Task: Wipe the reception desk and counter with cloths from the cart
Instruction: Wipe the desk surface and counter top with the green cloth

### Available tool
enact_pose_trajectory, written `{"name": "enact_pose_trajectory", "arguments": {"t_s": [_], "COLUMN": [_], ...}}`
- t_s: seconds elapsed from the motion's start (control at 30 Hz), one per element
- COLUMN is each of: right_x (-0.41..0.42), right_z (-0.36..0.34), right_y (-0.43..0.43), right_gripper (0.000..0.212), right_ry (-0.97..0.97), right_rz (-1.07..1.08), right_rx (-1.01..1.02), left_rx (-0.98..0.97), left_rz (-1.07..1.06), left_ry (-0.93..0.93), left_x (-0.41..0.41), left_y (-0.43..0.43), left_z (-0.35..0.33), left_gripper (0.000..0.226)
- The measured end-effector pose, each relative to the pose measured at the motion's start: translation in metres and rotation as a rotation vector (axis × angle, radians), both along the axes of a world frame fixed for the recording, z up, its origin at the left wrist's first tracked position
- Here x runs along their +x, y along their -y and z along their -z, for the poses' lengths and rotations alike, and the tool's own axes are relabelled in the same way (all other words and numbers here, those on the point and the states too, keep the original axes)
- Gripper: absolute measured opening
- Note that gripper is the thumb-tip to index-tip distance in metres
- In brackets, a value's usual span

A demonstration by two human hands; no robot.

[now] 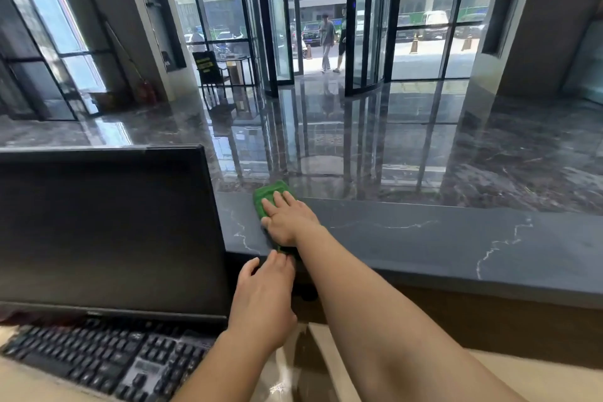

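Note:
A green cloth point(266, 196) lies on the raised dark marble counter point(424, 238), just right of the monitor. My right hand point(287, 220) presses flat on the cloth with fingers spread; part of the cloth shows beyond my fingertips and a bit below my palm at the counter's near edge. My left hand point(264, 300) reaches up below that edge, its fingertips touching the counter's front lip by the cloth's lower end; whether it grips anything is hidden. The lower beige desk point(538, 375) lies beneath my arms.
A black monitor point(107, 228) stands at left, hard against the counter, with a black keyboard point(98, 359) in front of it. Beyond the counter are a glossy lobby floor, a revolving glass door and two people outside it.

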State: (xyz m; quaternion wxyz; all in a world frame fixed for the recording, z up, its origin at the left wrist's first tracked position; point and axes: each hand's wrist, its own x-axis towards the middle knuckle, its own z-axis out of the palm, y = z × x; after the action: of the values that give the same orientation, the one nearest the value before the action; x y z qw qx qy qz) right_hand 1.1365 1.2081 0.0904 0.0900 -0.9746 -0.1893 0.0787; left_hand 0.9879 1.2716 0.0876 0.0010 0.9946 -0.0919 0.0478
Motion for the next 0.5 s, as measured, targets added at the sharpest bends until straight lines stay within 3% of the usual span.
{"name": "enact_pose_trajectory", "arguments": {"t_s": [0.13,0.3,0.5], "right_x": [-0.007,-0.024,-0.052], "right_z": [-0.002,-0.002,0.001], "right_y": [0.02,0.095,0.195], "right_gripper": [0.056,0.056,0.057], "right_ry": [-0.012,0.007,0.066], "right_rz": [0.049,0.261,0.533], "right_rx": [-0.012,-0.028,-0.062], "left_rx": [0.116,0.111,0.042], "left_rz": [-0.018,-0.04,-0.012], "left_ry": [-0.017,-0.086,-0.056], "left_x": [0.001,0.007,0.001], "left_y": [0.006,0.01,0.006], "left_z": [-0.005,-0.013,-0.012], "left_gripper": [0.059,0.048,0.056]}}
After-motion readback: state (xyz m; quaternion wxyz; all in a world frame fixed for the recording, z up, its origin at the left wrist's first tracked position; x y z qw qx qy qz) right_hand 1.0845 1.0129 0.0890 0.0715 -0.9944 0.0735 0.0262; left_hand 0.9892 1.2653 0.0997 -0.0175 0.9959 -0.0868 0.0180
